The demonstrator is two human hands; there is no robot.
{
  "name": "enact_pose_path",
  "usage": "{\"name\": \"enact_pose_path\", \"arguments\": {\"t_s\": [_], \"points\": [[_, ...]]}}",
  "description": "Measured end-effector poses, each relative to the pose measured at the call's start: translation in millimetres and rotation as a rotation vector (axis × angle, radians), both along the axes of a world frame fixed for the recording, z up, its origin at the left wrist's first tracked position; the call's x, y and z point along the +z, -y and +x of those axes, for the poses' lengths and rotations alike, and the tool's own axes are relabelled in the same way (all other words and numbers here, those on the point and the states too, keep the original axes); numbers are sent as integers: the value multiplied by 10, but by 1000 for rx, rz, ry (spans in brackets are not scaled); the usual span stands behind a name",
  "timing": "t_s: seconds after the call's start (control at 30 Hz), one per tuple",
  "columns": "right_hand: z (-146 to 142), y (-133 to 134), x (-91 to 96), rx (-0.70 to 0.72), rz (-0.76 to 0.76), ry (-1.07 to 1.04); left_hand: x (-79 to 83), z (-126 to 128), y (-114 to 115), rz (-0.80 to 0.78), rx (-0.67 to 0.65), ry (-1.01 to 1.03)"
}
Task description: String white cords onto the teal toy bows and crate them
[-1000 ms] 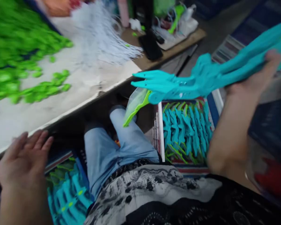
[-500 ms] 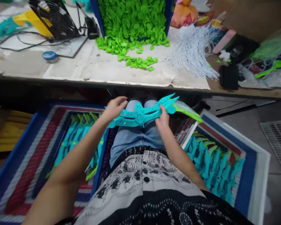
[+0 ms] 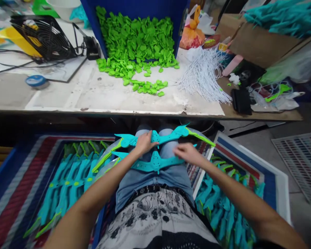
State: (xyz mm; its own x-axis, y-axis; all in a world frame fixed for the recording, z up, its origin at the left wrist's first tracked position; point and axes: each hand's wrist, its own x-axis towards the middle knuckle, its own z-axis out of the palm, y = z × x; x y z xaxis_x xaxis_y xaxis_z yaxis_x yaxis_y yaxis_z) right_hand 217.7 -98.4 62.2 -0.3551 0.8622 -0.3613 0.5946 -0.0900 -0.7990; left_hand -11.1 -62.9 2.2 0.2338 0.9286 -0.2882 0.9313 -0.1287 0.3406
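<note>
Across the wearer's lap (image 3: 137,183) lie two bow-shaped turquoise plastic pieces with thin lime-green curved ends: a near bow (image 3: 155,164), and just beyond it, roughly parallel, a far bow (image 3: 168,138). The left hand (image 3: 144,142) grips the far bow close to its middle, fingers wrapped over it. The right hand (image 3: 187,152) is by the right ends, fingers curled inward; whether they pinch anything, I cannot tell. Good handling here probably means steadying each bow by its thick centre, keeping the two apart so the slender ends don't snag or bend. On either side sit striped-lined crates: the left crate (image 3: 28,173) holds a tidy row of similar bows, the right crate (image 3: 271,186) a denser batch. Farther off, on a worn white table (image 3: 75,100), a blue bin (image 3: 137,8) spills small green pieces (image 3: 140,38) through its open front. At far right, a cardboard box (image 3: 261,45) is heaped with turquoise parts (image 3: 285,17).
</note>
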Motion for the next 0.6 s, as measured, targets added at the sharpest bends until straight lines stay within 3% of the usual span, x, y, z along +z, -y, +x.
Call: {"name": "enact_pose_path", "arguments": {"t_s": [0.07, 0.1, 0.2, 0.27, 0.33, 0.4, 0.5, 0.6], "points": [[-272, -704, 149, -74, 491, 83, -10, 46, -48, 11, -13, 29], [-437, -1072, 188, -79, 647, 151, -8, 65, -69, 12, -20, 35], [-910, -2006, 179, -64, 845, 318, 23, 101, -126, -23, -32, 23], [-1116, -2374, 120, -35, 867, 399, 53, 111, -164, -73, -37, -4], [-1191, -2521, 71, -44, 869, 430, 78, 115, -198, -112, -42, -18], [-1145, -2492, 52, -128, 831, 392, 91, 115, -222, -127, -46, -14], [-936, -2260, 76, -293, 559, 206, 84, 123, -241, -131, -51, -1], [-687, -2002, 145, -337, 283, 114, 51, 148, -273, -159, -50, 39]]}}
